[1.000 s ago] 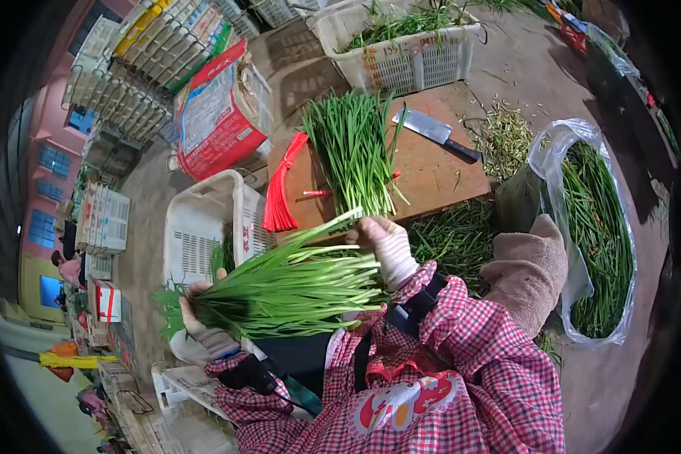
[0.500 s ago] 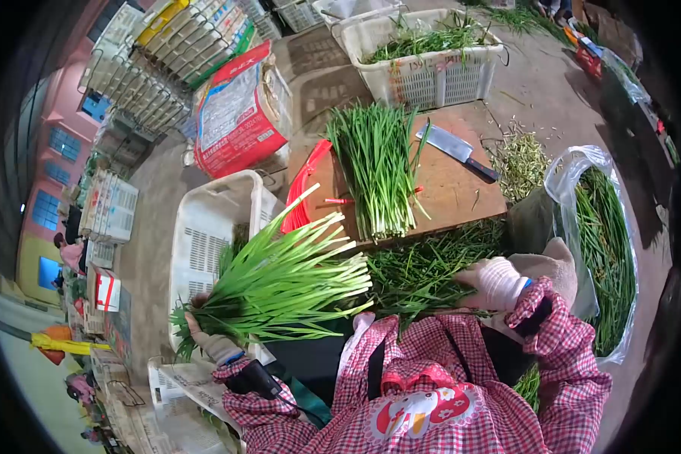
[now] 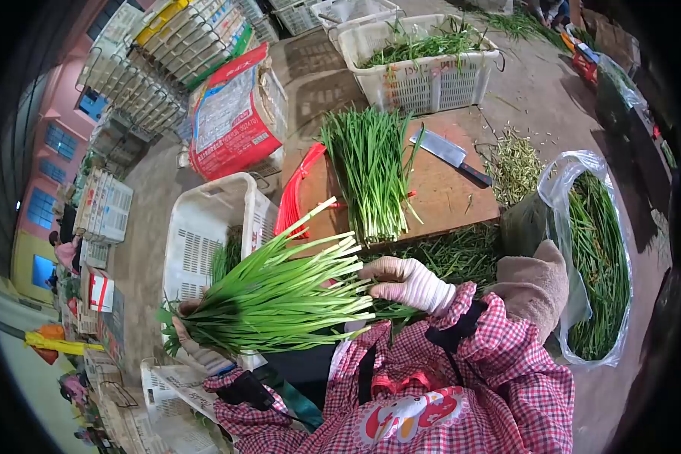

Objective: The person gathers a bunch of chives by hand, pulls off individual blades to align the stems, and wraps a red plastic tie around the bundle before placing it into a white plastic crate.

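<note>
Since the earlier frame, the right hand [image 3: 412, 284], in a white ribbed cuff, has come across from the dark heap of loose green leaves [image 3: 461, 250] near the knee to the fanned end of a loose bundle of long, flat green leaves with pale stalk ends [image 3: 280, 295]. That bundle lies in the air over the lap, between the person and the brown wooden worktop [image 3: 454, 193], its stalks pointing right. The left hand [image 3: 200, 352] is clamped around its leafy end, partly covered by foliage; the right hand's fingertips are at the pale ends, thumb and fingers slightly bent, and whether they pinch a stalk I cannot tell. For this sorting by the stalk ends, a firm but soft left grip seems best, tight enough that nothing slides out, loose enough not to bruise the leaves. The stalks stand uneven and splayed, so working on only a few at a time, drawing along their length rather than sideways, should avoid snapping them. Keeping the bundle clear of the tidy second green bundle [image 3: 367, 174] on the worktop also looks wise, lest the two tangle.
</note>
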A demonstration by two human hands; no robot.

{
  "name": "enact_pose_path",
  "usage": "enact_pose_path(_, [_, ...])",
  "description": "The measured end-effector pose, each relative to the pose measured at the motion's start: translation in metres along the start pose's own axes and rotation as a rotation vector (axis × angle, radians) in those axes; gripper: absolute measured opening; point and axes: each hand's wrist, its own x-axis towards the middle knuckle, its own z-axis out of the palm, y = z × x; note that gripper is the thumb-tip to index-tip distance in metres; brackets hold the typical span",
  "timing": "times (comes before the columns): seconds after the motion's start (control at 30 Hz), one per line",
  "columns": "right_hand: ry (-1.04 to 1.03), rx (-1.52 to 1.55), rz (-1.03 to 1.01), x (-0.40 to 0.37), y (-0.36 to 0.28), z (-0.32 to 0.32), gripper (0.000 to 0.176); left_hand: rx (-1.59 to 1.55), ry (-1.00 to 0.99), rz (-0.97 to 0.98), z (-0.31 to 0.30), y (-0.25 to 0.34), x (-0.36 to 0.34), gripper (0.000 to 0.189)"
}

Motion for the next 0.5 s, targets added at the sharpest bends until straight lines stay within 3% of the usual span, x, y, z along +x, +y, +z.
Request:
enact_pose_path(0.1, [-0.021,-0.144,0.055,-0.004,-0.001,-0.002,0.031,0.036,-0.059,-0.003,0.008,-0.002,0.003,0.037])
enact_pose_path(0.17, [-0.027,-0.269,-0.027,-0.005,-0.007,-0.003,0.027,0.077,-0.03,-0.011,0.01,-0.001,0.003,0.039])
enact_pose_path(0.23, [-0.042,-0.754,-0.313,-0.005,-0.008,-0.004,0.025,0.119,0.004,-0.017,0.006,0.0,0.003,0.041])
enact_pose_path(0.3, [-0.032,-0.708,-0.312,-0.006,-0.008,-0.004,0.025,0.148,0.058,-0.015,0.0,0.0,0.006,0.043])
enact_pose_path(0.43, [-0.216,-0.525,-0.264,-0.008,-0.003,-0.012,0.028,0.155,-0.021,-0.056,-0.001,0.002,0.012,0.044])
enact_pose_path(0.5, [-0.17,-0.368,-0.078,-0.015,-0.006,-0.011,0.03,0.439,0.148,0.144,-0.007,-0.005,0.015,0.043])
